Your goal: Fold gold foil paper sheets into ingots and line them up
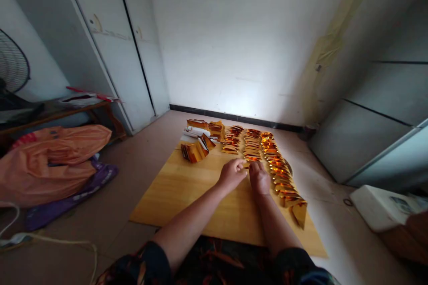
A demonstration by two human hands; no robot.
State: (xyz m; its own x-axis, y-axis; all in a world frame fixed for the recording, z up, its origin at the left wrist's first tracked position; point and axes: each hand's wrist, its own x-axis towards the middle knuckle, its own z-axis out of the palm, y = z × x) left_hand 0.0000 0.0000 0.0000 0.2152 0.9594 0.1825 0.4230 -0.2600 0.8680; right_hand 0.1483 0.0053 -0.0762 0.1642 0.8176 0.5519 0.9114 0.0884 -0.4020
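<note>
A wood-grained board [187, 189] sits before a white wall [227, 44]. White marks on a purple bag [68, 199] are too blurred to read. Over the board, the left hand [232, 173] pinches a shiny gold foil piece [246, 165]; the right hand [260, 179] has fingers together beside it, grip unclear, near rows of folded foil [280, 170].

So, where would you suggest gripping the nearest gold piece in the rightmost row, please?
Probably by the near flap of that gold piece, coming from the near side: the flap juts out from the row, which crowds its far side.
</note>
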